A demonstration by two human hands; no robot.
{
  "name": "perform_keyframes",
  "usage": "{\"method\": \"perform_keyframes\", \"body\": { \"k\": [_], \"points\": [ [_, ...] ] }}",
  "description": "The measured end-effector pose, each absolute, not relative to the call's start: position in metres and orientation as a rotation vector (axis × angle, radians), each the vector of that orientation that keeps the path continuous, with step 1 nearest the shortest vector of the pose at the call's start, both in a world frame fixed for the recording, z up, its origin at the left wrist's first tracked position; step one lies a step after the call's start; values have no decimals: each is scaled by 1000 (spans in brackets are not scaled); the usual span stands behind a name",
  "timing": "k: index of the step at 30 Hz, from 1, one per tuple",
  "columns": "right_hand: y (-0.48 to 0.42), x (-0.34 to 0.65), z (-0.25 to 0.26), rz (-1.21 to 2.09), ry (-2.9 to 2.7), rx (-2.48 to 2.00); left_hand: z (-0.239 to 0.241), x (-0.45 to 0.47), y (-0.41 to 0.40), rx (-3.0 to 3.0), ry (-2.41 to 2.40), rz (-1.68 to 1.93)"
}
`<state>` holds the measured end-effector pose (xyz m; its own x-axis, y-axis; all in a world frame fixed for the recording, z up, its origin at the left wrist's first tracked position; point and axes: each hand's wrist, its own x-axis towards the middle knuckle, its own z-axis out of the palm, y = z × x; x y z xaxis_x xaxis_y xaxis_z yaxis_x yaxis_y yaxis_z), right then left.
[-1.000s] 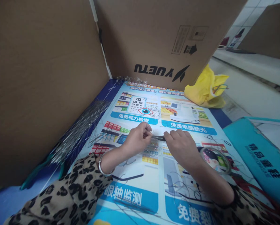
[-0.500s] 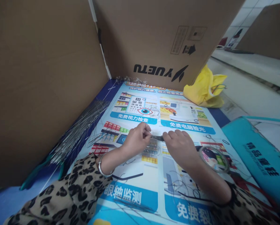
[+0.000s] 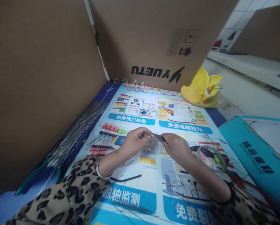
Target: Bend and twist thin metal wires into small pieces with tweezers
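My left hand (image 3: pixel 136 140) is closed in a pinch on a thin metal wire (image 3: pixel 154 144), whose curled loops show just right of the fingertips. My right hand (image 3: pixel 177 147) is wrapped around a pair of slim dark pliers (image 3: pixel 159 137). Their jaws point left and meet the wire at my left fingertips; the handles are hidden in my palm. Beneath both hands lies a printed poster (image 3: pixel 130 170) with loose wire pieces (image 3: pixel 132 206) scattered over it. A bundle of long straight wires (image 3: pixel 74 134) lies to the left of my left forearm.
Large cardboard panels (image 3: pixel 158 37) stand at the left and back. A yellow bag (image 3: pixel 199 90) sits at the back right, a teal shoe box (image 3: pixel 254 150) at the right. A tape roll (image 3: pixel 211 158) lies beside my right forearm. Small bent wire pieces (image 3: pixel 130 82) gather at the back.
The pliers have tilted, their jaws now angling up to the left. My left fingers have shifted slightly, and more of the wire loops shows below. The whole view has moved a little.
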<state>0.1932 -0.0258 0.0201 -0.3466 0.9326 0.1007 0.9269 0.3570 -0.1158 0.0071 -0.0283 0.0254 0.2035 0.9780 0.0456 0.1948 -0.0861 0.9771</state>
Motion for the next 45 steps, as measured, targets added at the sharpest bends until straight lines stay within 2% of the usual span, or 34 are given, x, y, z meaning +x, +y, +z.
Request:
{"method": "perform_keyframes", "body": {
  "k": [14,26,31,34,41,45],
  "points": [
    [-30,190,27,-235,-2579,-1575,23,6,-28,1699,1252,906],
    [-28,190,22,237,-2492,-1692,22,6,-27,1695,1249,872],
    [-26,191,20,286,-2514,-1622,24,6,-28,1758,1284,875],
    [-26,193,20,158,-2553,-1553,27,7,-29,1790,1327,896],
    [-26,197,18,-469,-2556,-1412,26,9,-31,1797,1364,957],
    [-26,200,20,-689,-2517,-1362,24,10,-31,1795,1351,985]
  ]
}}
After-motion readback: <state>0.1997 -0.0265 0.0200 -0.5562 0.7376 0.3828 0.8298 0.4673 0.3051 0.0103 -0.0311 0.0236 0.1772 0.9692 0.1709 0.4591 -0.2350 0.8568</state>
